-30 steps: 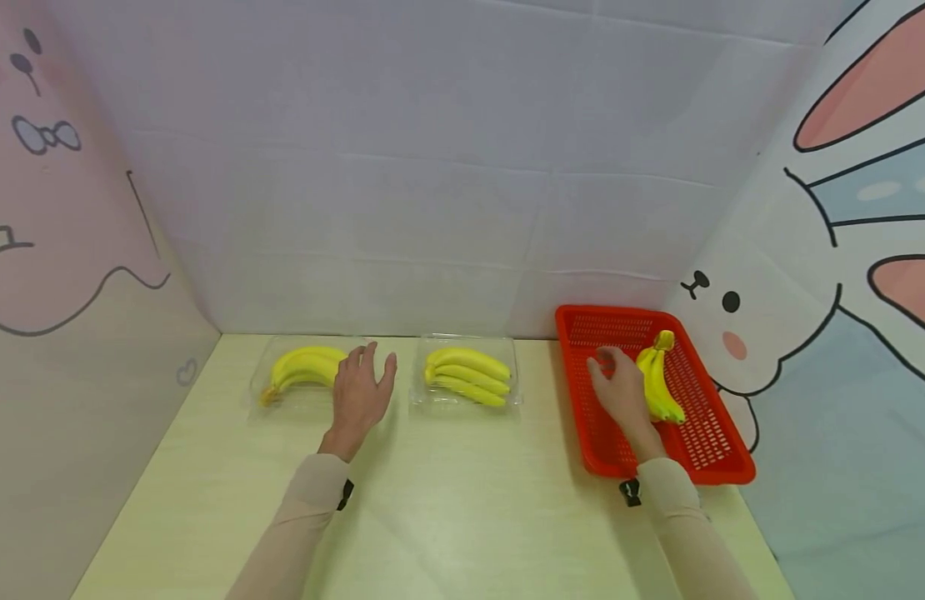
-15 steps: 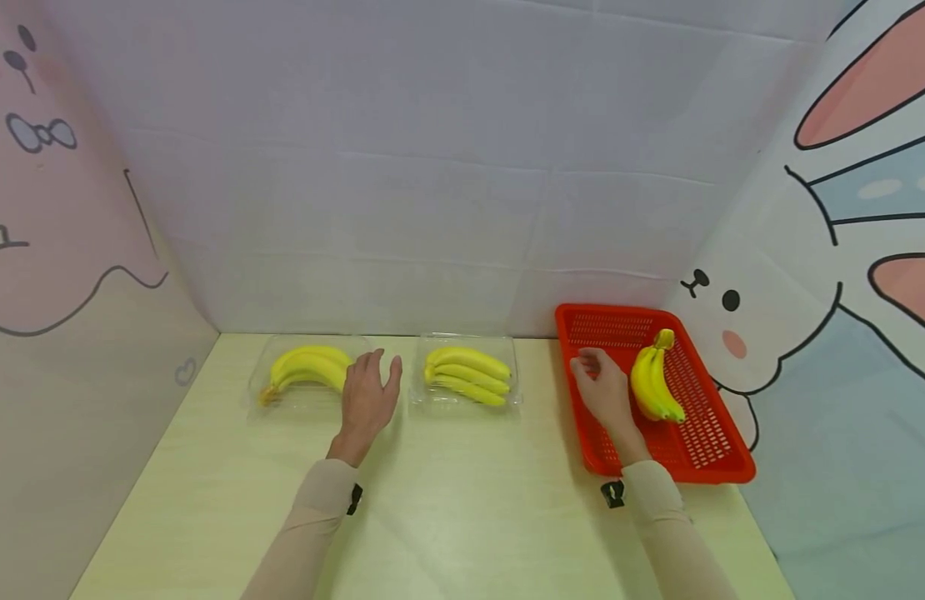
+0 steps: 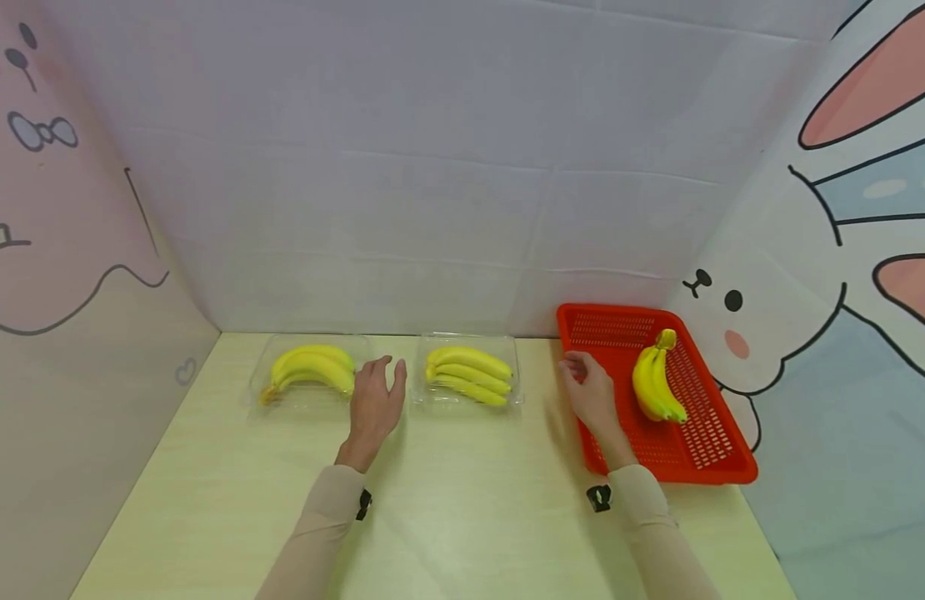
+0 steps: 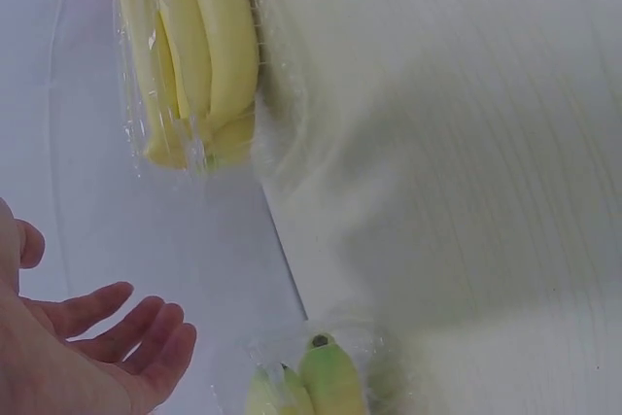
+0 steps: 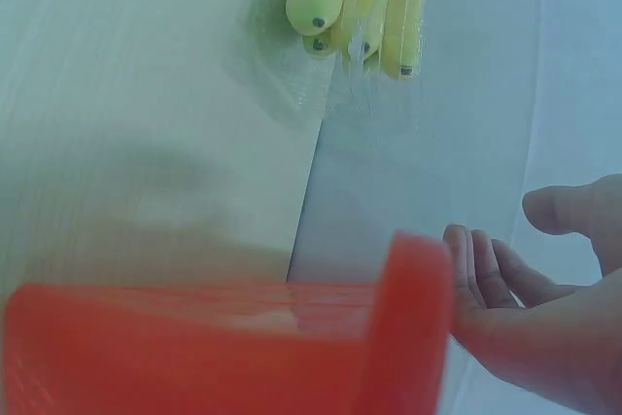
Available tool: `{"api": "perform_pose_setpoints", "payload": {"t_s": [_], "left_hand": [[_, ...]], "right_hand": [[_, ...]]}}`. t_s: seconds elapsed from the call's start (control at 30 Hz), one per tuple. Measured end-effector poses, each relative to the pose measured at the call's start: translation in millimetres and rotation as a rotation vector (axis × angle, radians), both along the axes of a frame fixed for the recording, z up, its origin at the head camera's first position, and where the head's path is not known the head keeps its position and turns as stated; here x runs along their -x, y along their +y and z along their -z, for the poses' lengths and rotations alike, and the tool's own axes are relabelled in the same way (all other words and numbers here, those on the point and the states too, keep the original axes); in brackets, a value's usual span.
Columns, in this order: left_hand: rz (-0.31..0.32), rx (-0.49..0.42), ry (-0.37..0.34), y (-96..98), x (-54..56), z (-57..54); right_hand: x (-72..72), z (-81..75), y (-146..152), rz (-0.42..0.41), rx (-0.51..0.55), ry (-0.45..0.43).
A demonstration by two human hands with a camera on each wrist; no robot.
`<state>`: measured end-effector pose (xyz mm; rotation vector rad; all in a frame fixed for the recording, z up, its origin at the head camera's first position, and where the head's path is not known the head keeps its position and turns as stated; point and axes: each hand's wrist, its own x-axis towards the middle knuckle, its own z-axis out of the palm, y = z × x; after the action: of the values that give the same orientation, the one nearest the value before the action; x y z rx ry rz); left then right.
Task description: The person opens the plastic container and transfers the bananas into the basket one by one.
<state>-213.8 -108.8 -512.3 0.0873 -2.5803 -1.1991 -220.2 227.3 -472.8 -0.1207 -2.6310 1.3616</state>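
Note:
My left hand hovers between two clear plastic boxes, its fingers loosely bent and nothing in them. Just left of it, a bunch of bananas lies in the left clear box. To its right, another bunch of bananas lies in the middle clear box. My right hand is above the left rim of the red basket, fingers relaxed and holding nothing. Inside the basket, right of that hand, rests a third bunch of bananas, stem toward the back.
Both boxes and the basket stand along the back of a pale wooden table. A white cloth wall rises behind them. Printed cloth panels close in the sides.
My right hand has moved left, away from the bananas in the basket, to the basket's left rim. The left hand has shifted slightly right, away from the left box.

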Motion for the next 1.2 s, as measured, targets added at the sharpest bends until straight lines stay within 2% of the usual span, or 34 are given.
{"api": "perform_pose_setpoints", "payload": {"t_s": [0.17,0.33,0.47,0.9,1.2], "left_hand": [[0.002,-0.019,-0.022,3.5,-0.9,3.1],[0.003,-0.043,-0.027,5.7,-2.2,6.4],[0.003,-0.063,-0.021,7.5,-3.5,8.0],[0.006,-0.108,0.013,11.2,-4.4,13.7],[-0.002,-0.138,0.015,11.8,-4.8,18.2]], "right_hand": [[-2.0,2.9,-5,0.005,0.012,-0.03],[-2.0,8.1,-10,0.006,0.029,-0.017],[-2.2,12.4,-15,-0.002,0.052,-0.002],[-5.0,25.1,-32,0.002,0.119,-0.033],[-8.4,36.3,-42,0.004,0.127,0.004]]}}
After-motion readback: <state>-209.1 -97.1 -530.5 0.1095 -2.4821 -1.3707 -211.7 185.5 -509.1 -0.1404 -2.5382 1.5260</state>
